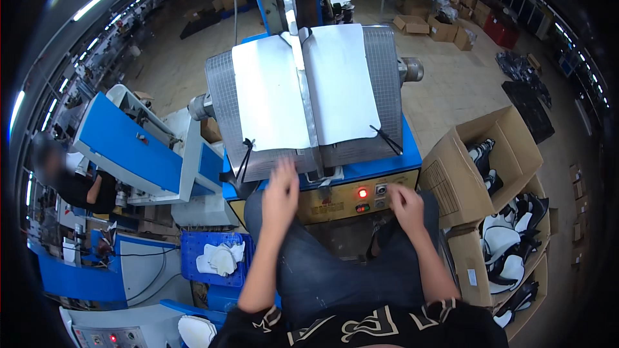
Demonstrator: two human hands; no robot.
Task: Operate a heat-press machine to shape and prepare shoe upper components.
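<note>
My left hand (282, 192) is in front of the machine, its outstretched fingers partly blurred and reaching over the lower edge of a curved, padded grey pad (222, 103). It holds nothing that I can see. My right hand (406, 206), fingers curled in, is beside a round knob (381, 189) on the yellow control panel (329, 205); a small gap seems to separate them. A red light (362, 193) glows on that panel. Two white sheets (271, 100) cover the pad either side of a metal bar (306, 90), with black cords (245, 154) at their lower corners.
At right, open cardboard boxes (445, 187) hold black and white shoe parts (506, 238). A blue crate (193, 241) with white pieces (220, 259) stands at lower left. Further left are a blue and white machine (129, 142) and another person (84, 187).
</note>
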